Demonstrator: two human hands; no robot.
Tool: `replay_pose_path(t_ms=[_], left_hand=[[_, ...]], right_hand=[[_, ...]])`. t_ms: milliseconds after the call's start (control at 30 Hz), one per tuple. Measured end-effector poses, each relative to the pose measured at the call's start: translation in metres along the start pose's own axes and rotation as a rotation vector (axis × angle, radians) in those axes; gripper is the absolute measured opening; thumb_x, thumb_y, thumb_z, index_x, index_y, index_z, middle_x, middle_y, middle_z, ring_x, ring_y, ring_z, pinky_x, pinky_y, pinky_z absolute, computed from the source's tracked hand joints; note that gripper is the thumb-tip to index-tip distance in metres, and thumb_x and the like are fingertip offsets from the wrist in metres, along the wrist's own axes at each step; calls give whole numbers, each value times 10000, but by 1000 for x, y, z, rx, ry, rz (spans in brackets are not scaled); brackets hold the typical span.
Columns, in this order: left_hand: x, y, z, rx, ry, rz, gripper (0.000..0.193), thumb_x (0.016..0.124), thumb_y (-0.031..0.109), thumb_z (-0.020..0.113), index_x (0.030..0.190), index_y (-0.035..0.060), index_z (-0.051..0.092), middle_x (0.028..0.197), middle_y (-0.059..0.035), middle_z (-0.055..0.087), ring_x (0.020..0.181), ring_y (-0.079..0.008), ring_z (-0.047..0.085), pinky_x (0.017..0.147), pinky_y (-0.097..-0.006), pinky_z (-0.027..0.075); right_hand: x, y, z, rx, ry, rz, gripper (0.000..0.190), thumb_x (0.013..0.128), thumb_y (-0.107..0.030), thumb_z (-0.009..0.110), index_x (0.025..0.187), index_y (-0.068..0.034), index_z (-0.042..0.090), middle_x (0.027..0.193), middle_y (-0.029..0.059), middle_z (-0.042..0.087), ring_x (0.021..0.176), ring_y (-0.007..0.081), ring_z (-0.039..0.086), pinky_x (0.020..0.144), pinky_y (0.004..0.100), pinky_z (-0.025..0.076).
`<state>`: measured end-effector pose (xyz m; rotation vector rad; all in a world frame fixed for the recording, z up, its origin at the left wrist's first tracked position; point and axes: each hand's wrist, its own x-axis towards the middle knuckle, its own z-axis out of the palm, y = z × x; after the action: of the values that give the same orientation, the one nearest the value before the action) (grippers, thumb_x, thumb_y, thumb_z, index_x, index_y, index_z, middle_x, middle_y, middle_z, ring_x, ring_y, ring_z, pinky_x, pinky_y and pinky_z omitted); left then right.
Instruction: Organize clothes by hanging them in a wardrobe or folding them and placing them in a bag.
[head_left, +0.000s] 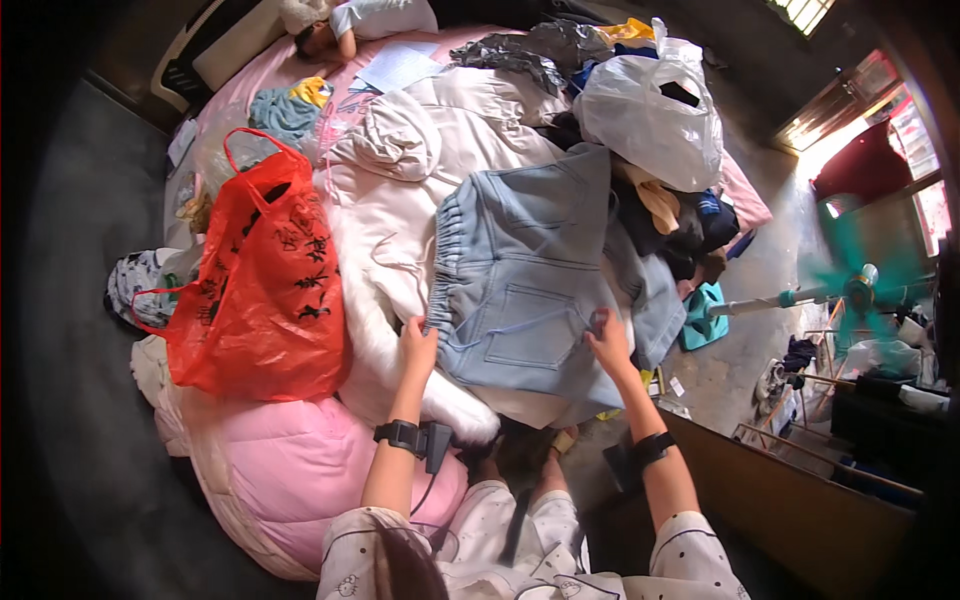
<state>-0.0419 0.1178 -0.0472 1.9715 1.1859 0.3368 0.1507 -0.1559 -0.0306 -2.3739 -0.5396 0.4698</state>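
A pair of light-blue denim trousers (525, 277) lies spread on a white fur-trimmed padded coat (390, 217), its elastic waistband towards the left. My left hand (420, 345) pinches the waistband at its lower corner. At the right, my right hand (609, 337) is on the denim beside the back pocket, near the end of a pale drawstring (532, 322); its fingertips are partly hidden, so its hold is unclear. More denim lies to the right of the trousers, partly beneath them. A red plastic bag (262, 292) stands left of my left hand.
Pink padded bedding (300, 465) lies near left. A white plastic bag (652, 112) and dark clothes (667, 225) are at the far right of the bed. Papers (397, 66) lie near a person (375, 19) at the far end. A green fan (859, 289) stands right.
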Motion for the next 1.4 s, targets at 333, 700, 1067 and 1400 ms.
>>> replay_pose_path(t_ms=[333,700,1067,1400], left_hand=[[34,-8,3,-508,-258,-277,298,783,287,508,726,-6,501,598,-27,471,592,-92,414,562,-245,358],[-60,71,-14,-479,-205,11,144,742,140,526,800,18,476,540,-45,426,486,-112,405,485,-251,363],[-148,188,-42,-212,-717,567,197,744,175,512,850,11,532,690,-143,553,681,-321,534,627,-392,432],[-82,323,-123,-300,-396,1088,478,668,4,588,1109,53,411,976,-98,455,887,-206,461,728,-284,380]], right_hand=[[-104,-70,-108,487,-359,267,113,850,-144,402,817,-59,469,527,-21,383,437,44,350,387,186,255],[42,-218,-59,885,-459,-141,451,862,-373,345,1178,-53,384,922,34,488,748,109,447,656,253,395],[-102,-197,-94,510,-201,10,199,818,-210,470,918,-38,468,619,61,487,521,163,453,510,270,402],[-248,-205,-298,622,308,2,324,850,-316,428,883,1,486,516,-51,366,413,-8,299,357,133,209]])
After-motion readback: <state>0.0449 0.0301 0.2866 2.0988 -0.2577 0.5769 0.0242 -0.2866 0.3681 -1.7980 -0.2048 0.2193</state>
